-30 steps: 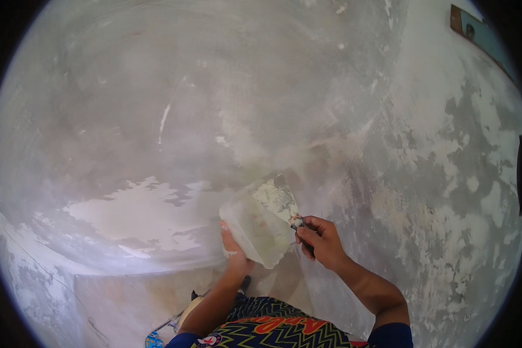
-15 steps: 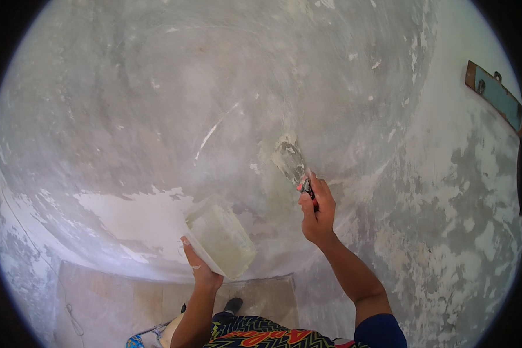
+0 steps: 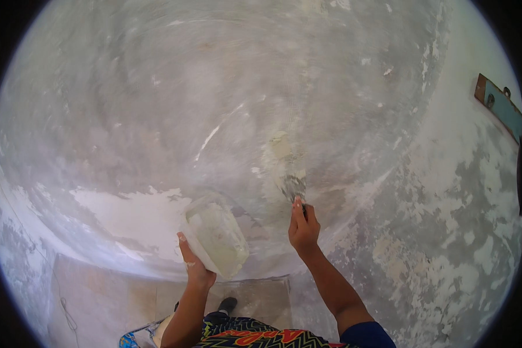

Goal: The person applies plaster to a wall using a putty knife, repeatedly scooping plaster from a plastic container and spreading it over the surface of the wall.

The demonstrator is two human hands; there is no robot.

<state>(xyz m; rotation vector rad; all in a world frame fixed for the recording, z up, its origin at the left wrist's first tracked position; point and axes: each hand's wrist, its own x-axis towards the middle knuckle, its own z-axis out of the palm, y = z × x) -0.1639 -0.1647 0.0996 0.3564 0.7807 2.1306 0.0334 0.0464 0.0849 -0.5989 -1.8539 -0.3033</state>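
My left hand (image 3: 194,264) grips a translucent white plastic tub (image 3: 217,235) by its side, with the thumb along the near edge; pale filler paste coats its inside. My right hand (image 3: 304,229) is closed around the handle of a putty knife (image 3: 294,187). The knife's blade, smeared with paste, lies against the grey plastered wall (image 3: 214,127). Just above the blade, a fresh light patch of filler (image 3: 281,146) streaks the wall. Most of the handle is hidden by my fingers.
At the right, a blue-grey board with a brown end (image 3: 501,110) hangs on the patchy side wall (image 3: 429,255). Below is a tiled floor (image 3: 145,304), with my dark shoe (image 3: 228,304) on it. A thin cord (image 3: 69,318) lies at the lower left.
My right hand has drawn the putty knife downward and slightly left, leaving a pale smear of filler above it. The tub has shifted slightly left in my left hand.
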